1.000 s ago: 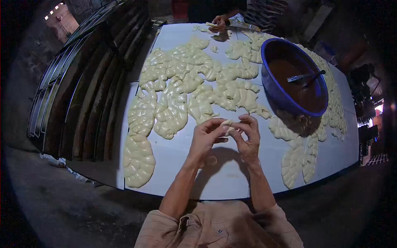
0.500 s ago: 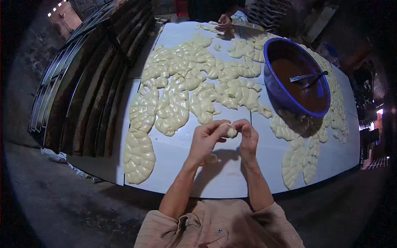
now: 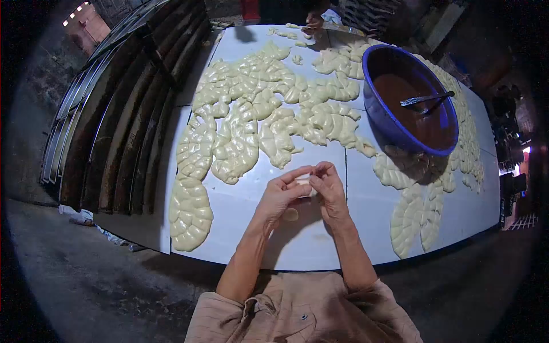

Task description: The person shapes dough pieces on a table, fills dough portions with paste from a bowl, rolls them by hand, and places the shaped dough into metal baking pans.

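Observation:
Over the near middle of the table, my left hand [image 3: 281,197] and my right hand [image 3: 330,191] meet at the fingertips. Between them they pinch a small piece of pale dough [image 3: 306,181], mostly covered by the fingers. Below my left palm another small round dough piece [image 3: 290,215] shows; whether it is held or lies on the table I cannot tell. Glossy dough pieces [image 3: 234,143] lie packed in overlapping rows beyond my hands, with a curved row [image 3: 190,214] to the left.
A blue basin [image 3: 374,117] of brown paste [image 3: 400,94] stands at the right, a dark-handled utensil [image 3: 426,100] in it. Across the white table [image 3: 251,240] is another person's hand [image 3: 312,24]. Stacked metal trays [image 3: 123,126] fill a rack at the left. More dough [image 3: 409,226] lies right.
My right hand has shifted left and closed in against my left hand, covering more of the dough piece. The other person's hand has moved slightly.

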Tool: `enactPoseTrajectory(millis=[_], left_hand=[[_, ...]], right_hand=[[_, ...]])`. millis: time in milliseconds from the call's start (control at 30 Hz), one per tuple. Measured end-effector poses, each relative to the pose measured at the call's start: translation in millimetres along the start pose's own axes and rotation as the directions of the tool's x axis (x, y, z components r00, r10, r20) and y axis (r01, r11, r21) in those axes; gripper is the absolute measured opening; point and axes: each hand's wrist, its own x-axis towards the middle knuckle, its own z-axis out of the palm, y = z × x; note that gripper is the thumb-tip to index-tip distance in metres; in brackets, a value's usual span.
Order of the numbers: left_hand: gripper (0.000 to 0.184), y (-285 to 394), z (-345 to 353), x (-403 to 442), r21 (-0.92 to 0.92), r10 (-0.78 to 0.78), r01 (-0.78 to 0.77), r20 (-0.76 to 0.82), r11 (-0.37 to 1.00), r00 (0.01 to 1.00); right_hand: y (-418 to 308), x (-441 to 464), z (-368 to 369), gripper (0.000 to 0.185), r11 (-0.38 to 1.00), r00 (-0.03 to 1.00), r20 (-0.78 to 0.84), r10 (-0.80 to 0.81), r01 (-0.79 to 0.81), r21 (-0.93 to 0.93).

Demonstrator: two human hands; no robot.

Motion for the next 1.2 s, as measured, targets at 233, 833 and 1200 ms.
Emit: enactPoseTrajectory(millis=[233, 833, 1200], left_hand=[[0.034, -22, -20, 2, 0.077, -0.033, 0.045, -0.148, 0.996, 0.988], [0.087, 18, -75, -61, 0.959, 0.156, -0.124, 0.086, 0.254, 0.984], [0.045, -5, -76, -39, 0.965, 0.112, -0.245, 0.235, 0.092, 0.966]], right_hand=[[-8, -11, 0, 0.029, 0.935, 0.986, -0.133, 0.101, -0.14, -0.326], [2, -24, 0, 0.035, 0.393, 0.949, 0.294, 0.115, 0.228, -0.891], [3, -25, 17, 0.037, 0.362, 0.881, 0.411, 0.232, 0.314, -0.878]])
